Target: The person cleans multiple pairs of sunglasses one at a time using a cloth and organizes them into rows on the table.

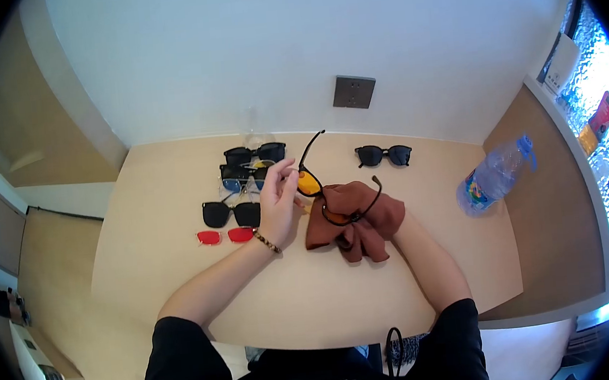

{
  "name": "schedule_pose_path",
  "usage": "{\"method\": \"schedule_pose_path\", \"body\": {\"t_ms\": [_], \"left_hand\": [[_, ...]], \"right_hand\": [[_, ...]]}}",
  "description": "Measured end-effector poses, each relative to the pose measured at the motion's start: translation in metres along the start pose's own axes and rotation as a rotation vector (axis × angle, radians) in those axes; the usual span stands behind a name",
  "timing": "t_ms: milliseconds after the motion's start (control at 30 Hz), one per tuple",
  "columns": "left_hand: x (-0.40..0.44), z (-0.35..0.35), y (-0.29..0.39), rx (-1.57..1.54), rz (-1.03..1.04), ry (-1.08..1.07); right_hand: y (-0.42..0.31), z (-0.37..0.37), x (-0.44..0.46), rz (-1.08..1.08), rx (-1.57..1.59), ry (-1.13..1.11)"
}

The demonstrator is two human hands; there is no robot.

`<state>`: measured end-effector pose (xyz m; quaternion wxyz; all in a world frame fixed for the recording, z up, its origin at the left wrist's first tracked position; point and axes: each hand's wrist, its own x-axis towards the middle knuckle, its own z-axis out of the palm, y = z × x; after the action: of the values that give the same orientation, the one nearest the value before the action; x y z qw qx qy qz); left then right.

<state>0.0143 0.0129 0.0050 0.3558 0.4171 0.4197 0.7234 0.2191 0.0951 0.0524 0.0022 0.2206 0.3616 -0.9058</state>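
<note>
My left hand (276, 201) pinches the rim of black-framed glasses with yellow-orange lenses (309, 183), near one hinge. Both temples stand unfolded, pointing away from me. A brown cloth (373, 213) bunches over my right hand and is pressed around the other lens; the fingers are hidden beneath it. Left of my left hand, several pairs lie in a column: black sunglasses (256, 153) at the back, overlapping pairs with dark (234, 173) and clear or bluish lenses, another dark pair (231, 214), and small red-lensed glasses (209, 237) closest to me.
Another pair of dark sunglasses (384, 155) lies at the back right of the table (292, 299). A clear plastic bottle (488, 182) with a blue cap stands near the right-hand partition (558, 197). A wall socket (354, 91) is behind the table.
</note>
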Motion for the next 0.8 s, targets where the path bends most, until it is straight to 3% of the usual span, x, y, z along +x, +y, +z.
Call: {"method": "schedule_pose_path", "body": {"t_ms": [67,133,233,333,400,567,667,767,800], "left_hand": [[-0.001,0.004,0.000,-0.119,-0.165,-0.046],[-0.001,0.005,-0.009,-0.034,-0.126,-0.110],[-0.003,0.009,-0.015,0.045,-0.110,-0.170],[-0.002,0.006,-0.011,-0.045,-0.191,-0.246],[0.000,0.000,-0.002,0.100,-0.281,-0.330],[-0.006,0.000,0.002,0.105,-0.275,-0.388],[-0.007,0.001,0.002,0.368,-0.148,-0.440],[-0.008,0.006,0.014,0.284,-0.223,-0.441],[-0.009,0.007,0.012,0.285,-0.215,-0.443]], "right_hand": [[0.003,-0.004,0.016,-0.147,0.043,0.023],[0.008,-0.002,0.026,-0.385,-0.001,0.130],[0.012,-0.011,0.037,-0.472,-0.242,0.275],[0.009,0.008,0.028,-0.379,-0.225,0.258],[0.015,0.002,0.033,-0.425,-0.231,0.266],[0.027,0.017,0.028,-0.590,-0.135,0.281],[0.026,0.006,0.035,-0.626,-0.224,0.420],[0.024,0.009,0.034,-0.574,-0.145,0.358],[0.032,-0.004,0.036,-0.629,-0.064,0.232]]}}
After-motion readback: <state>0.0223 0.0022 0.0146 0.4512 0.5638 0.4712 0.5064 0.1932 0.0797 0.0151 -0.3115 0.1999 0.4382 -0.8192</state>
